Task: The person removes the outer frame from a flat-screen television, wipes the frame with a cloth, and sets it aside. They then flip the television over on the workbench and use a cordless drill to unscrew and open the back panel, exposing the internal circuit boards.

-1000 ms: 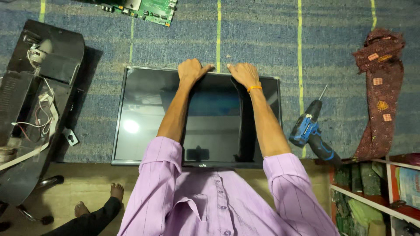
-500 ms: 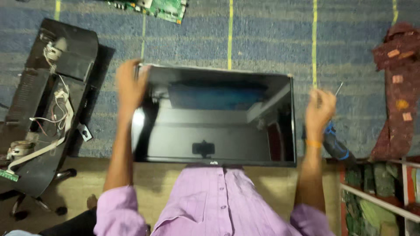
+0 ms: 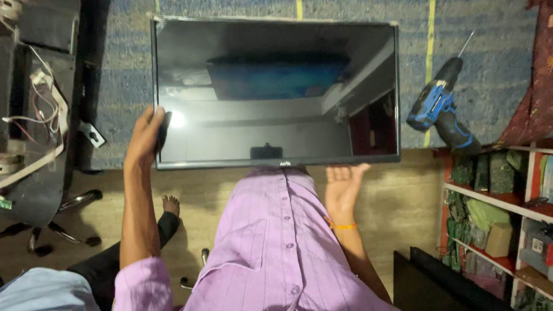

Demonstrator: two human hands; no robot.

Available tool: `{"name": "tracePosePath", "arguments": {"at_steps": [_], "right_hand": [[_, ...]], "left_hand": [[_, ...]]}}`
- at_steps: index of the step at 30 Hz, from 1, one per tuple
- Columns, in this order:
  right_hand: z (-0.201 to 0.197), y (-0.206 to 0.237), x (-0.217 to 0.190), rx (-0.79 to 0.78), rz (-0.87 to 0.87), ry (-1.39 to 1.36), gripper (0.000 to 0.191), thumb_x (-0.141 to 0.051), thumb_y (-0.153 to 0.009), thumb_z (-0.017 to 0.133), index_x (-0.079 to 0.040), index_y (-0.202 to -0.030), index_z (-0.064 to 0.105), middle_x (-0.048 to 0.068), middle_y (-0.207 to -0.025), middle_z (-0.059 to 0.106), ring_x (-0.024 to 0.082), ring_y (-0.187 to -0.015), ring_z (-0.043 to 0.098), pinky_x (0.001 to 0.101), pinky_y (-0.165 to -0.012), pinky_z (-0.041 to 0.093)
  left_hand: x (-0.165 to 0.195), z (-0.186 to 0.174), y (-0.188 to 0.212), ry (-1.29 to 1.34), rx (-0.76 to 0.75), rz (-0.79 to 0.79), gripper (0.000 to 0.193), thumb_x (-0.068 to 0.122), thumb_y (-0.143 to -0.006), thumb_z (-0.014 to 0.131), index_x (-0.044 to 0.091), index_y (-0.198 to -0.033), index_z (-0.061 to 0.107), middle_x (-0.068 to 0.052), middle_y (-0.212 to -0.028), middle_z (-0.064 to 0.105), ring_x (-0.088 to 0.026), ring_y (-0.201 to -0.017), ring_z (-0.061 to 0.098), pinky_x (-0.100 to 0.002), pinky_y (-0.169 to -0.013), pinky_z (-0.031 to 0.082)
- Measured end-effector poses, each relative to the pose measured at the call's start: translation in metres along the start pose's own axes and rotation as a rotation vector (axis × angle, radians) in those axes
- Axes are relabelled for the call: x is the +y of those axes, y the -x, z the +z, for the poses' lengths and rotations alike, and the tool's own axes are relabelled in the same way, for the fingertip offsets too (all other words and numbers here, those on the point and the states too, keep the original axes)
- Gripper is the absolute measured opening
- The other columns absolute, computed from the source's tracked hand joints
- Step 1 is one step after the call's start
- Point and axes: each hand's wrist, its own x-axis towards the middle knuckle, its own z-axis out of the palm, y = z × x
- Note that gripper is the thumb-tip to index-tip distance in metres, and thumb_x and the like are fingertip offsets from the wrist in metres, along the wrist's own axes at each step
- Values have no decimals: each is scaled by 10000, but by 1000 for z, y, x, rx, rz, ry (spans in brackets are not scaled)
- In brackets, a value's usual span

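My left hand [image 3: 145, 135] grips the television [image 3: 276, 92] by its left edge; my right hand [image 3: 344, 183], open-palmed, supports its bottom edge, drill [image 3: 442, 109] lying nearby.

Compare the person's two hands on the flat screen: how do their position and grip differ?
The left hand grips the left edge of the flat screen, fingers wrapped over the frame. The right hand is under the bottom edge, palm open and up, fingers spread. The right wrist has an orange band; the left shows none. Both arms wear purple sleeves.

The flat screen panel [image 3: 276, 92] is glossy and mirror-smooth, lying over a coarse woven blue rug [image 3: 489, 34].
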Motion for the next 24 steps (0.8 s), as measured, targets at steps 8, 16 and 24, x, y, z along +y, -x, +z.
{"name": "tracePosePath", "arguments": {"at_steps": [8,16,24], "right_hand": [[75,18,21,-78,23,-3,629,-463,-918,719,-105,-1401,532,41,-1383,574,214,-1297,520,453,-1154,394],[92,4,42,-165,22,-130,438,-307,-950,737,-76,-1303,622,35,-1297,671,203,-1203,619,397,-1083,480],[90,-14,32,-134,3,18,388,-116,-921,759,-15,-1269,623,108,-1261,663,266,-1135,654,499,-1024,521]], "left_hand": [[35,23,-50,399,-130,-160,616,540,-1033,506,36,-1370,618,-109,-1278,690,-209,-1105,678,-358,-953,566],[56,41,-46,460,-137,-44,606,483,-1014,573,64,-1451,539,-53,-1449,594,-193,-1320,554,-347,-1132,424],[67,44,-48,182,-113,207,639,436,-1036,563,-11,-1491,524,-98,-1538,549,-207,-1441,461,-309,-1205,305]]}}
